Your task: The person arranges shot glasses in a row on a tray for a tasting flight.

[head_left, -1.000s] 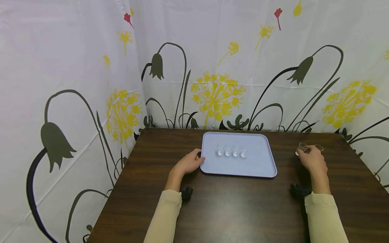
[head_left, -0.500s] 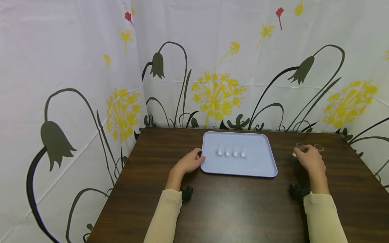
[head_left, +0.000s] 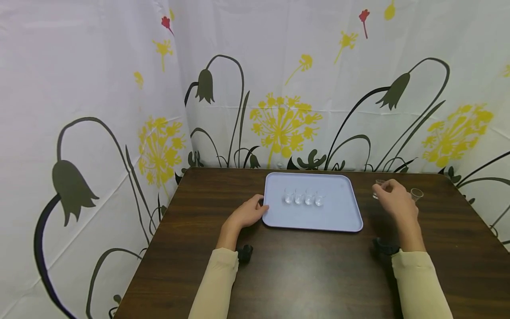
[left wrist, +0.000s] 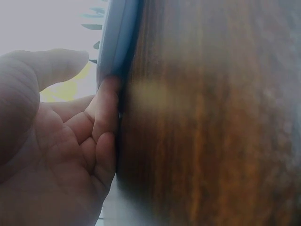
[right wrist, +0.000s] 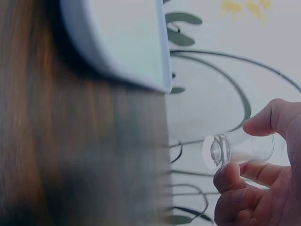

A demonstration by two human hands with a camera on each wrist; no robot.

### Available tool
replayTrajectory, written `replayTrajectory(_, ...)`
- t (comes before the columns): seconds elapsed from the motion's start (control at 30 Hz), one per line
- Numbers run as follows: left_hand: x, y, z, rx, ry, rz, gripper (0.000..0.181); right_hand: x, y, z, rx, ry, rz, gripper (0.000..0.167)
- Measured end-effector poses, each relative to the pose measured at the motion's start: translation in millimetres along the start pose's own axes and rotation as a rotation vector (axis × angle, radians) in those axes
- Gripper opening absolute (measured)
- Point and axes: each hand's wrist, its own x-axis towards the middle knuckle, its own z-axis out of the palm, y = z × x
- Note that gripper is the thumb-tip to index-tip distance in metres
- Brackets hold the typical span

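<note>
In the head view, the fingers and thumb of my left hand (head_left: 248, 212) hold the left edge of a pale blue tray (head_left: 342, 217). Seen from the left wrist, curled fingertips touch the edge of the tray (left wrist: 123, 33) close to the tabletop, with the thumb above. Several small clear shot glasses (head_left: 308, 199) stand upright in a row on the tray. My right hand (head_left: 398, 204) pinches another shot glass (right wrist: 218, 149) between thumb and fingers, in the air to the right of the tray. One more shot glass (head_left: 416, 194) stands on the table behind that hand, partly hidden.
The dark wooden table (head_left: 303, 274) spreads around the tray and both arms. Behind it hangs a white curtain (head_left: 255, 79) printed with flowers. A black strap device (head_left: 245, 253) is on each wrist.
My right hand has lifted its shot glass and moved left toward the tray, leaving the other glass behind on the table. My left hand and the tray have stayed in place.
</note>
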Motion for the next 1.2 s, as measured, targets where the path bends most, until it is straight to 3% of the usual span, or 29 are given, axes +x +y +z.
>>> replayTrajectory(0.1,6.6,-10.4,3.1,0.017,0.003,0.032,0.061,-3.5,-10,3,-0.027,0.009,-0.041,0.066)
replayTrajectory(0.23,6.0,-11.6,3.1,0.011,-0.002,0.033,0.062,-7.2,-21,7,-0.048,0.029,-0.080,0.063)
replayTrajectory(0.33,-1.2,-1.6,0.1,-0.008,-0.007,0.005,0.059,-9.3,-27,10,-0.049,0.036,-0.090,0.061)
replayTrajectory(0.63,-3.0,2.9,0.0,0.030,-0.011,-0.015,0.054,-16.5,-46,22,-0.079,0.053,-0.102,0.053)
replayTrajectory(1.1,-3.5,3.0,-3.3,0.002,-0.026,-0.007,0.057,-27.6,-69,38,-0.091,0.012,-0.166,0.051)
replayTrajectory(1.2,1.3,-4.7,-2.3,0.004,-0.032,0.014,0.057,-29.3,-71,39,-0.091,0.009,-0.173,0.050)
